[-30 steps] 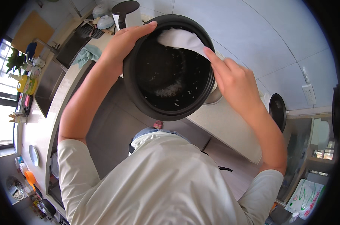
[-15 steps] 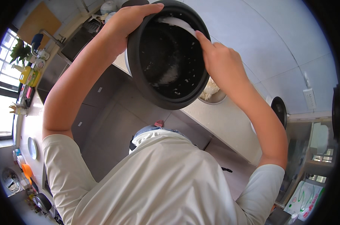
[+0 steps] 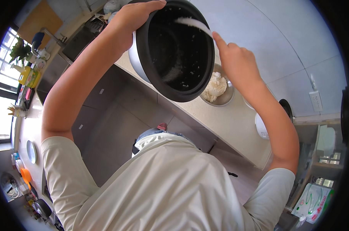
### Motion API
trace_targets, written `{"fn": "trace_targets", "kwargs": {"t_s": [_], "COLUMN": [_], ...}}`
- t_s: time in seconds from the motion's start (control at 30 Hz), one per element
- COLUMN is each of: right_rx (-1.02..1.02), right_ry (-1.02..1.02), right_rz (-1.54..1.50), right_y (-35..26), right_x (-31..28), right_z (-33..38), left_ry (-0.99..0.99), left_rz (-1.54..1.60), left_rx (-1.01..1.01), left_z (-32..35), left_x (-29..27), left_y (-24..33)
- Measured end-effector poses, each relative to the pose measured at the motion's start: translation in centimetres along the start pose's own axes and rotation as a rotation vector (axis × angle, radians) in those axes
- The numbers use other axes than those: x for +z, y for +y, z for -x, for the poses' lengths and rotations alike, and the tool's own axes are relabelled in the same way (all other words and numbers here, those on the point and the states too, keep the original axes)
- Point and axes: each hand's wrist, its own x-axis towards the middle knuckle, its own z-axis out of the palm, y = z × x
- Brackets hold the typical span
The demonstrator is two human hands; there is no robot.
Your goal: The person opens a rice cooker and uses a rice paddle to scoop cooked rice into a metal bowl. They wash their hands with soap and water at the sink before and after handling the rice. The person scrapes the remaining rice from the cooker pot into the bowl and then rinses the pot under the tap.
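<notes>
My left hand [image 3: 134, 17] grips the rim of a black-lined rice cooker pot [image 3: 170, 50] with a silver outside, holding it tilted so its mouth faces me. A few grains and a thin smear of rice cling to the dark inner wall. My right hand [image 3: 240, 63] is closed on a white rice paddle [image 3: 193, 24], whose blade reaches inside the pot near the upper wall. Beyond the pot's lower right edge, a steel bowl [image 3: 225, 101] on the counter holds a mound of cooked white rice [image 3: 216, 86].
The pale counter [image 3: 236, 127] runs along the tiled wall, with a white appliance [image 3: 261, 126] behind my right forearm. A sink [image 3: 80, 44] lies at the far left. Along the left counter are a yellow bottle [image 3: 28, 77] and a plate [image 3: 31, 151]. A wall socket [image 3: 315, 101] is at right.
The pot has shifted up and tilted further, uncovering more of the rice bowl. My right hand and the paddle have moved slightly right, the blade still inside the pot.
</notes>
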Motion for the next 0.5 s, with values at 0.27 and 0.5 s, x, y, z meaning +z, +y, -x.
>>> {"fn": "trace_targets", "kwargs": {"t_s": [0.27, 0.5], "right_rx": [0.017, -0.014], "right_ry": [-0.186, -0.287], "right_rz": [-0.087, -0.137], "right_y": [-0.7, -1.4], "right_x": [-1.3, 0.0], "right_z": [1.0, 2.3], "left_ry": [0.042, -0.009], "left_rz": [0.019, 0.078], "left_rx": [-0.133, -0.063], "left_z": [-0.5, -0.8], "left_x": [-0.3, -0.7], "left_y": [0.4, -0.1]}}
